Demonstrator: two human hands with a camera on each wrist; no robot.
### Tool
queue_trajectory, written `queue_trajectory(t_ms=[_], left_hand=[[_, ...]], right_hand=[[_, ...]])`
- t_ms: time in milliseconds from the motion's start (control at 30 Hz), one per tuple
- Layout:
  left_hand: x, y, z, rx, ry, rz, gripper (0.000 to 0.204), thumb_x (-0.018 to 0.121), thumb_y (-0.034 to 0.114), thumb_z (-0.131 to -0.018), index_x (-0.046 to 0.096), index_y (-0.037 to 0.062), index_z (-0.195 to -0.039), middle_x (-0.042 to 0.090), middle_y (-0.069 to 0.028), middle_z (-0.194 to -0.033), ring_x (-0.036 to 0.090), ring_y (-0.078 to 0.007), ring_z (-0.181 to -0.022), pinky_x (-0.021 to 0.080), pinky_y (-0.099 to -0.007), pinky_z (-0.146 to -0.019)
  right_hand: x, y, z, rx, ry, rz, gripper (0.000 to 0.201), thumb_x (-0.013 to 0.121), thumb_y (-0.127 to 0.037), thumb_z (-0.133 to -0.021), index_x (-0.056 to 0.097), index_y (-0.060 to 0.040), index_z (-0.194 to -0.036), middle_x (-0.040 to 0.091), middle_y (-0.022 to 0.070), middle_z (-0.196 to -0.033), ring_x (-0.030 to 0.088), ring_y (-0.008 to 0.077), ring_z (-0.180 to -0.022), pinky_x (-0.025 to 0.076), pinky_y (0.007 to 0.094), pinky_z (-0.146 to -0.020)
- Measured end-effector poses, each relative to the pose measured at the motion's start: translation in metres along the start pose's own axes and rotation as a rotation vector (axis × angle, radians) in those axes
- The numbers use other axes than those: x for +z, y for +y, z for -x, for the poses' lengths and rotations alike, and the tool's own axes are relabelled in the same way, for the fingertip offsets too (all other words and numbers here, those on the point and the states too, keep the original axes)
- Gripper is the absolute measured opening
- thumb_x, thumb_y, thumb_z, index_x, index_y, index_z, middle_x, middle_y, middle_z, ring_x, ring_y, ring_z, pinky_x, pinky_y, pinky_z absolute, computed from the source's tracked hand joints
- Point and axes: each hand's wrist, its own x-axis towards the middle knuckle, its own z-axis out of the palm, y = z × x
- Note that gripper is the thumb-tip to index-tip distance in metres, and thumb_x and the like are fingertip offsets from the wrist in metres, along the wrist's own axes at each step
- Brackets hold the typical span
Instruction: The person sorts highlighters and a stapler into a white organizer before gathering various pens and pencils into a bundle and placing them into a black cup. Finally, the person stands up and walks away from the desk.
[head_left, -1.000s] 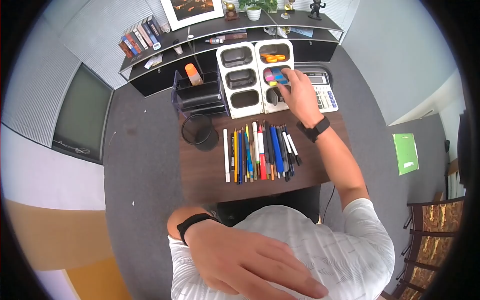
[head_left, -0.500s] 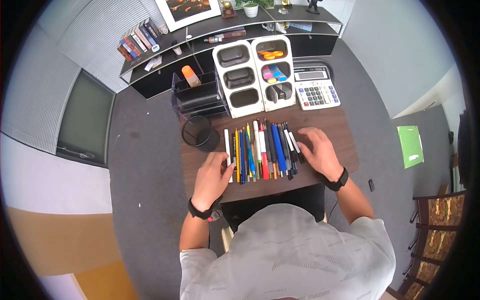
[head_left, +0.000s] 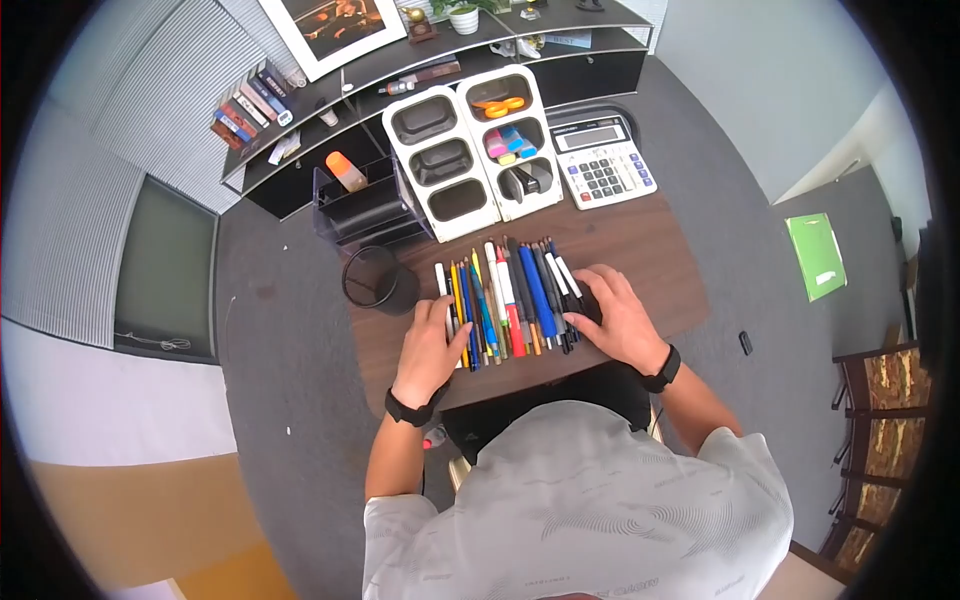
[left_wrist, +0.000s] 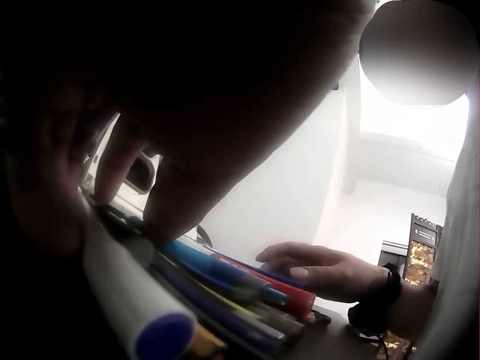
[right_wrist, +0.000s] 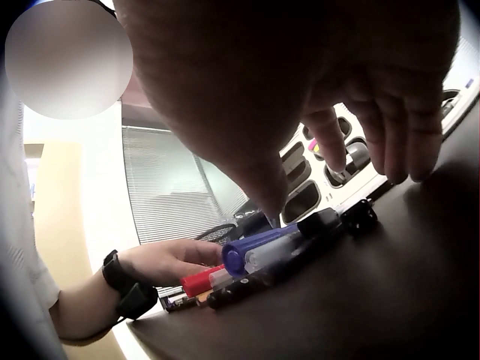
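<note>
Row of pens and pencils [head_left: 505, 300] lies mid-tabletop, nearer the front edge, on a dark brown wood-grain tabletop [head_left: 640, 250]. Slim plastic and wooden barrels, packed side by side and touching; long axes run front edge to back edge, tilted slightly toward the back left corner. Colours: white marker at left end, yellow, blue, red, black toward the right end.

Left hand [head_left: 432, 345] rests flat against the left end of the row, fingers straight, thumb by the white marker. Right hand [head_left: 615, 318] rests against the right end, fingers extended onto the black pens. Both hands flank the row, holding nothing, fingers not curled round any pen.

Behind the row near the back edge: two white plastic organizers with rounded compartments [head_left: 470, 150], grey calculator [head_left: 600, 165] at the back right, round black mesh cup [head_left: 378, 280] by the left edge.

Head view gives the whole layout. Left wrist view, dark and close, shows a round blue-capped marker end [left_wrist: 161, 336] and the blue and red barrels, with the other hand beyond. Right wrist view shows pen caps end-on [right_wrist: 259, 255] and fingertips [right_wrist: 397, 161] hovering just above the tabletop.
</note>
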Motion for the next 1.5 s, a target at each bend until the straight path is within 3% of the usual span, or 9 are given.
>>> queue_trajectory(t_ms=[67,200,267,367,600,767,967,1100,1500], left_hand=[[-0.003,0.007,0.001,-0.022,-0.025,0.071,0.05,0.076,0.017,-0.096,0.059,-0.002,-0.138,0.06,-0.0184,-0.119,0.067,-0.0295,-0.077,0.057,-0.0407,-0.075],[-0.004,0.014,0.001,-0.034,-0.046,0.025,0.052,0.077,0.021,-0.095,0.059,-0.0013,-0.139,0.059,-0.0193,-0.123,0.068,-0.0341,-0.094,0.056,-0.0431,-0.086],[-0.001,0.013,0.001,0.057,0.018,-0.118,0.054,0.079,0.025,-0.095,0.06,-0.0007,-0.139,0.058,-0.02,-0.125,0.066,-0.037,-0.107,0.055,-0.0446,-0.093],[-0.002,0.024,0.003,0.03,0.014,-0.16,0.057,0.08,0.029,-0.094,0.06,0.0005,-0.139,0.056,-0.0215,-0.13,0.057,-0.0422,-0.125,0.051,-0.0483,-0.103],[0.004,0.043,0.006,0.142,-0.065,-0.231,0.066,0.083,0.039,-0.09,0.06,0.0011,-0.139,0.05,-0.0268,-0.146,0.051,-0.0459,-0.131,0.047,-0.0524,-0.108],[0.008,0.042,0.005,0.206,-0.099,-0.157,0.067,0.085,0.036,-0.088,0.06,0.0017,-0.14,0.049,-0.0265,-0.147,0.05,-0.0462,-0.134,0.045,-0.0515,-0.111],[0.006,0.044,0.007,0.248,-0.149,-0.139,0.071,0.087,0.036,-0.086,0.059,0.0049,-0.143,0.048,-0.0232,-0.15,0.049,-0.044,-0.137,0.044,-0.0516,-0.11],[0.005,0.042,0.008,0.247,-0.158,-0.185,0.075,0.088,0.036,-0.084,0.057,0.0066,-0.145,0.048,-0.0203,-0.152,0.048,-0.0422,-0.139,0.042,-0.052,-0.11],[0.005,0.043,0.004,0.368,-0.111,-0.222,0.064,0.086,0.033,-0.084,0.062,0.0112,-0.139,0.05,-0.0169,-0.148,0.045,-0.0388,-0.143,0.034,-0.0565,-0.118]], right_hand=[[0.0,-0.005,-0.001,-0.032,0.022,0.022,0.06,0.083,-0.026,-0.089,0.059,-0.005,-0.138,0.057,0.0219,-0.136,0.055,0.0428,-0.124,0.048,0.0489,-0.107],[0.009,-0.01,-0.001,-0.15,0.014,0.079,0.06,0.085,-0.027,-0.086,0.06,-0.0054,-0.136,0.056,0.0224,-0.136,0.055,0.0421,-0.122,0.047,0.0509,-0.105],[0.012,-0.007,-0.001,-0.112,0.033,0.104,0.059,0.085,-0.025,-0.086,0.06,-0.0046,-0.135,0.056,0.0218,-0.136,0.055,0.0427,-0.124,0.046,0.0508,-0.107],[0.01,0.001,-0.001,-0.059,0.059,0.112,0.053,0.082,-0.019,-0.087,0.061,-0.0037,-0.133,0.057,0.0211,-0.134,0.055,0.0422,-0.122,0.047,0.05,-0.106],[0.01,0.025,-0.001,-0.023,0.064,0.1,0.041,0.079,-0.012,-0.088,0.064,-0.002,-0.125,0.062,0.0193,-0.123,0.059,0.0407,-0.113,0.051,0.047,-0.1],[0.001,0.005,-0.007,-0.069,0.12,0.101,0.042,0.08,-0.014,-0.088,0.065,-0.0028,-0.125,0.062,0.0192,-0.122,0.06,0.0405,-0.111,0.051,0.0473,-0.099],[0.013,-0.027,-0.007,-0.239,-0.059,-0.014,0.053,0.083,-0.021,-0.085,0.064,-0.0051,-0.131,0.061,0.018,-0.123,0.061,0.0388,-0.109,0.052,0.0473,-0.098],[0.024,-0.029,-0.006,-0.22,-0.129,0.09,0.057,0.084,-0.018,-0.083,0.062,-0.0075,-0.134,0.059,0.018,-0.121,0.061,0.039,-0.108,0.052,0.0481,-0.097],[0.026,-0.025,-0.016,-0.084,-0.108,0.136,0.035,0.071,-0.014,-0.087,0.067,-0.0106,-0.122,0.063,0.0179,-0.09,0.07,0.0377,-0.082,0.059,0.049,-0.075]])
